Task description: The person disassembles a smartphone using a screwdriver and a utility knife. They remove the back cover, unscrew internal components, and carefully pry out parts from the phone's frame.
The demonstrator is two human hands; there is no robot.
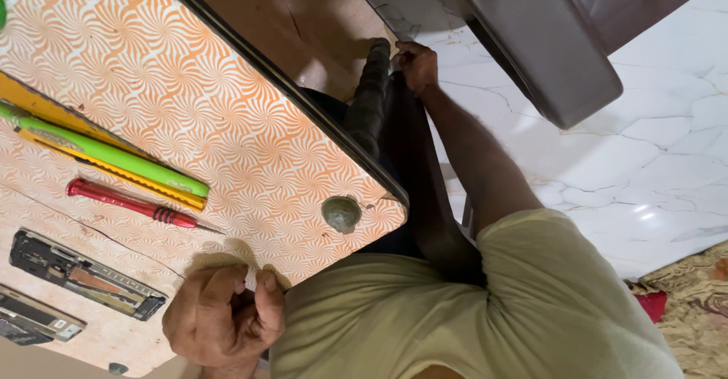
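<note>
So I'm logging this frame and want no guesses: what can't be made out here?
- Left hand: curled fist hides whatever it pinches, head view.
- Right hand: what it grips beside the dark ribbed post is unclear, lost in shadow under the table.
- Opened phone: cut off by left edge.

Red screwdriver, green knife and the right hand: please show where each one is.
Red screwdriver (125,202), head view, on the handle.
Green knife (106,154), head view, on the body.
Right hand (416,66), head view, on the back.
</note>
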